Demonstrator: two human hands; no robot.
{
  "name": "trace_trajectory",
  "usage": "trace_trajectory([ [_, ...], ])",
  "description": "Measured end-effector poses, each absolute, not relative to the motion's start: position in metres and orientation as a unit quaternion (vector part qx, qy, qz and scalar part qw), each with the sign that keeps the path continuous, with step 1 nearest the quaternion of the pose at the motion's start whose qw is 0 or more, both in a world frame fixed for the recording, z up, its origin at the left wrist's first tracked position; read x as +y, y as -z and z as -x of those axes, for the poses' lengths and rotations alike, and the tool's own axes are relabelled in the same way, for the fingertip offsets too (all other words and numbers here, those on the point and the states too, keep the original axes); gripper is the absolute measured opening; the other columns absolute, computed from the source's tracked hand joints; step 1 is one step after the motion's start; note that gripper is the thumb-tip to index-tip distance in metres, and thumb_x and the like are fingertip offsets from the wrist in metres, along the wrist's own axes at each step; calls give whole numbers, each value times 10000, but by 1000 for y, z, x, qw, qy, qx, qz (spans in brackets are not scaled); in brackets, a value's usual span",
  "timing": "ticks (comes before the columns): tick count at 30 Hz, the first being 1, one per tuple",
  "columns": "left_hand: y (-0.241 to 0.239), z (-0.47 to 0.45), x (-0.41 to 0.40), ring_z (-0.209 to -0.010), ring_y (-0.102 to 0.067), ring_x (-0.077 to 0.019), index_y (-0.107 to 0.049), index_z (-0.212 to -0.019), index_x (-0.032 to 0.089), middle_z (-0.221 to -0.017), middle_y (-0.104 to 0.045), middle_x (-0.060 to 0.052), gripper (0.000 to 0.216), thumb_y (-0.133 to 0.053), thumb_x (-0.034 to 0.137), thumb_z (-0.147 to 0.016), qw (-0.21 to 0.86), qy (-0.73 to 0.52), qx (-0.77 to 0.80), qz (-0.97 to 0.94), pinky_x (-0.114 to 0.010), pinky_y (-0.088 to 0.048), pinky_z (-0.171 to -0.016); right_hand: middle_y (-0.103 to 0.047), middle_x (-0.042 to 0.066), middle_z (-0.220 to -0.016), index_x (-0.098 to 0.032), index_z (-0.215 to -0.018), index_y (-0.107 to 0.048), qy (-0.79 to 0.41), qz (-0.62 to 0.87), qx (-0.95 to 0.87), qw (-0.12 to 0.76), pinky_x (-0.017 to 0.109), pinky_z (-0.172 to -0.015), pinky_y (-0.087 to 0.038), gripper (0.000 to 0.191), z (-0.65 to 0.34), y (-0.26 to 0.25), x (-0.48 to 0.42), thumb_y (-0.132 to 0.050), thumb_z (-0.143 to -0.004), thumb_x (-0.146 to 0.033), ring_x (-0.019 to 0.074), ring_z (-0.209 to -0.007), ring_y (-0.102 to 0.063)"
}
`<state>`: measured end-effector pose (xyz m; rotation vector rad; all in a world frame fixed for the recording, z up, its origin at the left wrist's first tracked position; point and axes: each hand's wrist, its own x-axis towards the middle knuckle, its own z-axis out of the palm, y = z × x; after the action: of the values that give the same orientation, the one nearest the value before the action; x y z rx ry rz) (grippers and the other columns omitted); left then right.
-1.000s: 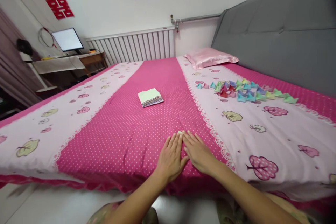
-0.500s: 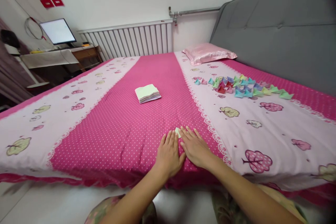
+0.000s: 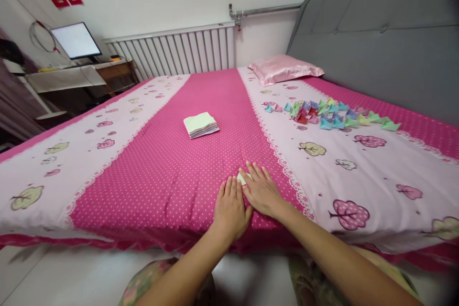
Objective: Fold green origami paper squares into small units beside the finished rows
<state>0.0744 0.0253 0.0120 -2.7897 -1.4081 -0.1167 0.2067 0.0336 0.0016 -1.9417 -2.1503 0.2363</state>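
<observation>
A small piece of pale green paper point(image 3: 242, 179) lies on the bed's pink bedspread, mostly covered by my hands. My right hand point(image 3: 262, 190) rests flat across it, fingers stretched out and pointing away from me. Beside it on the left, my left hand point(image 3: 232, 208) lies palm down with its fingers straight, its fingertips at the paper's lower left edge. How the paper is folded is hidden beneath the fingers. Farther off stands a stack of square coloured paper sheets point(image 3: 201, 125), a pale green one on top.
Many small folded paper boats point(image 3: 333, 115) in several colours are grouped at the right. Behind them are a pink pillow point(image 3: 285, 69) and a grey headboard point(image 3: 380, 43). A radiator point(image 3: 179, 50) runs along the wall; a monitor point(image 3: 76, 41) stands on a desk at the far left.
My right hand has slid slightly forward over the paper. My left hand stays nearly in place. The view has shifted a little.
</observation>
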Motion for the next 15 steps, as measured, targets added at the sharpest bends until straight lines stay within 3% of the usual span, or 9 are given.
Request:
trace_trajectory([
  [15,-17,-67,34,-1295,-177,-295,-277,-1316,9,-1387,-255,-195,810,-266,614,-778,0,40,-461,887,-456,-187,-1046,-208,102,-1422,-90,-1347,-254,-108,686,-712,105,436,-1053,-79,569,-211,-11,20,-226,-870,-401,240,-1316,-114],
])
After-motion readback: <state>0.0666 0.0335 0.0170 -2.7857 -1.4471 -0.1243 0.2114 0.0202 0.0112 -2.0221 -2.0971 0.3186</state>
